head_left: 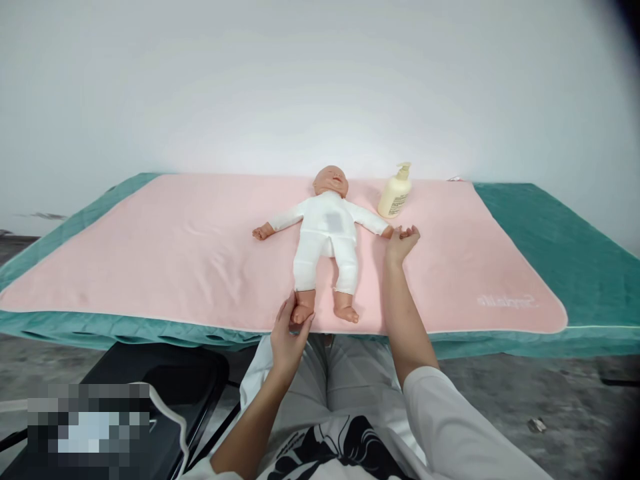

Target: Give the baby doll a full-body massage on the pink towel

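Item 1: Doll (329,220), baby form, white cloth body and bare pinkish head, hands and feet. Lies face up beyond and between the two grips, arms outstretched, head farthest from them.

Item 2: Left grip (291,337), bare hand. Thumb and fingers parted to either side of the doll's near foot, the foot between them; how firmly they press cannot be told.

Item 3: Right grip (403,243), bare hand. At the doll's hand on that side, fingers loosely curled upward; whether it pinches the doll's hand cannot be told.

Item 4: Pump bottle (395,195), cream, dark lettering. Stands just beyond the right grip.

Item 5: Pink blanket (200,247), beneath doll and bottle, reaching well out to both sides of the grips; reversed lettering in the corner right of the right grip.

Item 6: Tabletop (565,247), green-covered, under the blanket.

Item 7: Black seat (175,373), below and left of the left grip.
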Demonstrator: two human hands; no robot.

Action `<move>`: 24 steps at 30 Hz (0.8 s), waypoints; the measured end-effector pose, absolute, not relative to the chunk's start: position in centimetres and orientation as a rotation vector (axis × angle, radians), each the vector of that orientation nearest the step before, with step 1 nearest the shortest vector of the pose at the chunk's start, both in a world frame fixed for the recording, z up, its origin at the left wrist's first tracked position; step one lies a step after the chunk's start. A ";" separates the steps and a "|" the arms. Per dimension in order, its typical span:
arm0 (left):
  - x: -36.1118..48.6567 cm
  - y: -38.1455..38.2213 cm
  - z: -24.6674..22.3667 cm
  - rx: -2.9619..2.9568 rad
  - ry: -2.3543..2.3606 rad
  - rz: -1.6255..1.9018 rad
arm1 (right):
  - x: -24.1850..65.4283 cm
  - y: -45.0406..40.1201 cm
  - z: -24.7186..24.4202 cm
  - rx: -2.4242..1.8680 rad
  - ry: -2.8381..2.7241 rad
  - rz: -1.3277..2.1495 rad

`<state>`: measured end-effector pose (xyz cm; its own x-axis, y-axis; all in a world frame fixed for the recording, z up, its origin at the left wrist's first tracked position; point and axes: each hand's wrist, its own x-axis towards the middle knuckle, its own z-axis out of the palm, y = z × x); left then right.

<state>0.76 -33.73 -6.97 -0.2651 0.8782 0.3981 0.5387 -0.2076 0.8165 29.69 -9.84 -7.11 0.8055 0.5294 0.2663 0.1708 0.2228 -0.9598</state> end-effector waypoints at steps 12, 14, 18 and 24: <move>0.7 -34.1 -6.5 1.717 1.718 1.429 | 29.0 -12.3 -5.9 -1.342 -0.605 0.317; 0.2 -34.3 -6.6 1.759 1.643 1.400 | 28.5 -14.2 -5.7 -1.342 -0.646 0.263; -1.3 -34.2 -5.9 1.851 1.399 1.455 | 27.3 -19.8 -5.6 -1.387 -0.794 0.157; -3.8 -30.3 -3.4 1.568 1.596 1.700 | 24.4 -28.3 -5.8 -1.366 -0.830 0.292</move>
<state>-3.78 -30.28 -3.42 -0.3398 0.8135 0.4721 0.4195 -0.3182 0.8502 24.38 -28.34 -5.78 0.6911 0.6320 0.3507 0.2732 0.2208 -0.9363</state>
